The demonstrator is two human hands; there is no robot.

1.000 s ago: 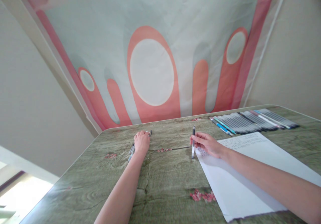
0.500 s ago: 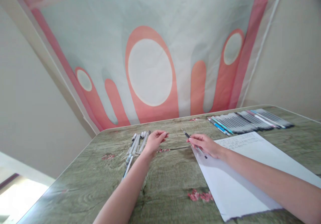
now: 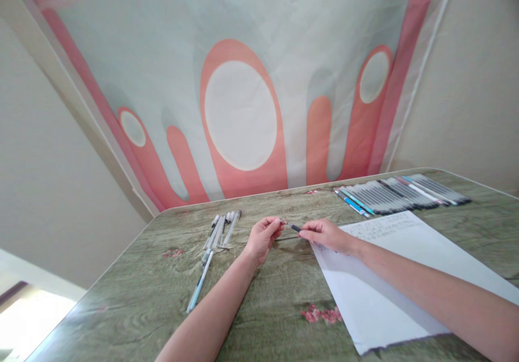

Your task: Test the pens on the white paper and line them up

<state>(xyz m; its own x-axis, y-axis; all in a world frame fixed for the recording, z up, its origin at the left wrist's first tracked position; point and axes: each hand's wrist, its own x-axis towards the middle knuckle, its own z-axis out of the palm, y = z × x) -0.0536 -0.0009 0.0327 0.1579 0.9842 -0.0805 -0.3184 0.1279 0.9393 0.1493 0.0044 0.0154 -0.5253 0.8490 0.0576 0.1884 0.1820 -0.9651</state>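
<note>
Between my hands a slim pen [image 3: 293, 227] with a dark grip and a metallic tip lies almost level, its tip pointing left. My right hand [image 3: 324, 235] is closed around its rear part, over the corner of the paper. At the tip end my left hand [image 3: 265, 237] is closed in a pinch, its fingertips meeting the pen's point. Whatever small thing those fingertips may hold is hidden. White paper [image 3: 389, 286] with rows of handwriting along its top lies under my right forearm.
A long row of pens [image 3: 397, 195], mostly clear grey with some blue and white ones, lies at the back right. Several loose clear pens [image 3: 221, 231] and a light blue pen [image 3: 199, 283] lie left of my left arm. The wood-patterned table [image 3: 133, 286] has a wall beyond it.
My left hand has moved right to the pen's tip, still pinched. The pen in my right hand has turned from steeply tilted to nearly level.
</note>
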